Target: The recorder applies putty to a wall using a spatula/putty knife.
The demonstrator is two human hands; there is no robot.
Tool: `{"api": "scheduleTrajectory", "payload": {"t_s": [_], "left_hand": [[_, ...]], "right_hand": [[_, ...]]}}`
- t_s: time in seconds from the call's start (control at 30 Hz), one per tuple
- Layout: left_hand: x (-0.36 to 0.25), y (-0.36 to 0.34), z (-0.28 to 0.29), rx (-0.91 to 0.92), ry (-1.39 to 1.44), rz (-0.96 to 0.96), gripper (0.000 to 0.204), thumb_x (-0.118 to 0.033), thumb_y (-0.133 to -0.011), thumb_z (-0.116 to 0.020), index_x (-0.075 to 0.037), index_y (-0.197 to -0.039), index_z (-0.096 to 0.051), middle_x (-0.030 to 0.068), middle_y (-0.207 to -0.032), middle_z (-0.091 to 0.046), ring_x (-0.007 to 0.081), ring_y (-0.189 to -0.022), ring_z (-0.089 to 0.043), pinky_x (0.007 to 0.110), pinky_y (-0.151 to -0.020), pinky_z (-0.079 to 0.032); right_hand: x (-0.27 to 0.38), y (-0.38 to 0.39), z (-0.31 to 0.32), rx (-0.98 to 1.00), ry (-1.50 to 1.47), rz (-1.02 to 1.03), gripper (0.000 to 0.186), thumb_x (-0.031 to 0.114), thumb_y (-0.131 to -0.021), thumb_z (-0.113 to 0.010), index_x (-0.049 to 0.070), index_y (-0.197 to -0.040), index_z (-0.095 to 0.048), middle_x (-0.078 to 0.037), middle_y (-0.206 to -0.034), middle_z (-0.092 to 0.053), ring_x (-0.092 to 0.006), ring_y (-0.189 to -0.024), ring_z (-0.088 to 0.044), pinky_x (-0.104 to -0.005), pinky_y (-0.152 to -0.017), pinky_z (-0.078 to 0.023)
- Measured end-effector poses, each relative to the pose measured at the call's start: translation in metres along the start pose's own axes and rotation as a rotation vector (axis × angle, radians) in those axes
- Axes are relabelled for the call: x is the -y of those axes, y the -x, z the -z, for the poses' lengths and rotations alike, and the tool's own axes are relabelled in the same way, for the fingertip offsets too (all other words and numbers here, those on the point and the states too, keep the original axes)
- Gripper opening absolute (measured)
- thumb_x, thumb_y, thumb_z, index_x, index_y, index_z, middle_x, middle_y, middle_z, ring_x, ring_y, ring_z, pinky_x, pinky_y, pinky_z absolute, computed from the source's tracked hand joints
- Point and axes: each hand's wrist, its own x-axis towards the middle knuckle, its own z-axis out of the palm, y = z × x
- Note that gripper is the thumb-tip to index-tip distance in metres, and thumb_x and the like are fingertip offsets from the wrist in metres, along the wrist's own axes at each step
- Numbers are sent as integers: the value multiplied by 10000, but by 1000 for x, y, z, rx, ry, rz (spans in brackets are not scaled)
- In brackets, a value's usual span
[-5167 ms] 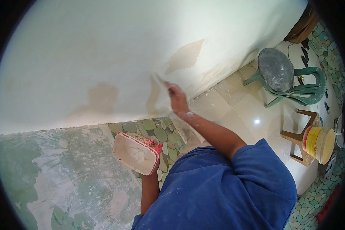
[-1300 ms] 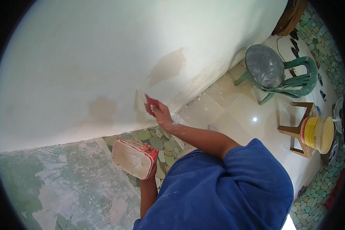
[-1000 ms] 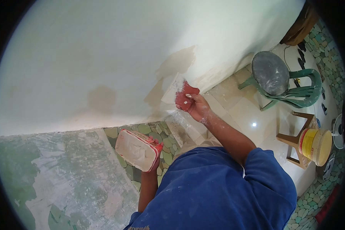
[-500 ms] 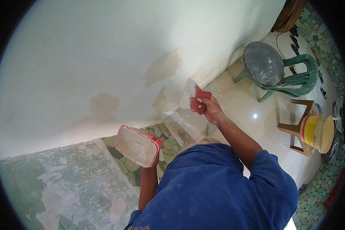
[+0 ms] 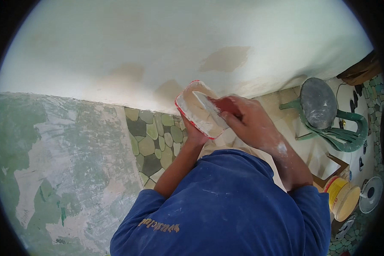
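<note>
Two hands, centre frame | left hand (image 5: 195, 133) cups red-rimmed putty tray (image 5: 197, 109) from beneath | right hand (image 5: 252, 120) fingers closed on scraper (image 5: 212, 112), blade apparently in tray | risk: tilted tray could spill filler onto pebble floor (image 5: 151, 141).

Both forearms rose from the lower edge, out of blue sleeves, and met near the middle of the view. The left hand (image 5: 195, 133) was raised palm up with its fingers cupped, though most of it was hidden. The right hand (image 5: 248, 117), dusted white, was curled closed with the wrist bent inward toward the left, apparently in a firm grip.
</note>
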Motion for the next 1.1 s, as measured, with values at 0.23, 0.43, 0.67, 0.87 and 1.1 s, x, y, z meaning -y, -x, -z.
{"api": "scheduleTrajectory", "payload": {"t_s": [0.23, 0.43, 0.67, 0.87, 1.1], "left_hand": [[26, -6, -24, -161, 190, -78, 750, -700, -875, -258, -158, -1391, -311, 64, -1364, -404, 241, -1259, -400, 406, -1056, -328], [30, -6, -34, -129, 117, -149, 673, -638, -913, -263, -166, -1391, -304, 42, -1371, -396, 214, -1275, -380, 395, -1081, -294], [26, -7, -45, -153, 138, -154, 713, -675, -892, -260, -154, -1374, -334, 39, -1357, -411, 220, -1256, -400, 401, -1064, -316], [32, -7, -23, -149, 185, -97, 772, -725, -852, -286, -156, -1371, -341, 60, -1339, -436, 249, -1232, -428, 417, -1041, -346], [21, -5, -13, -230, 239, -24, 809, -755, -828, -279, -159, -1369, -350, 63, -1319, -454, 246, -1205, -447, 406, -1031, -359]], "right_hand": [[-12, -10, -18, 46, 598, -38, 215, 85, -840, -488, -22, -1005, -573, -238, -876, -618, -412, -821, -590, -482, -730, -467], [-19, -14, -21, 86, 605, -87, 215, 80, -837, -497, -49, -992, -571, -253, -856, -616, -420, -810, -588, -465, -718, -461], [-13, -15, -12, 49, 513, -108, 249, 87, -830, -512, -41, -1031, -585, -257, -874, -618, -397, -809, -609, -414, -707, -475], [-18, -9, -20, 145, 269, -103, 238, 81, -848, -525, -51, -1040, -575, -149, -812, -650, -159, -709, -586, -321, -675, -466], [-15, -5, -37, 48, 144, -194, 196, 60, -881, -527, -31, -1045, -583, -44, -801, -622, -76, -739, -548, -244, -658, -460]]}}
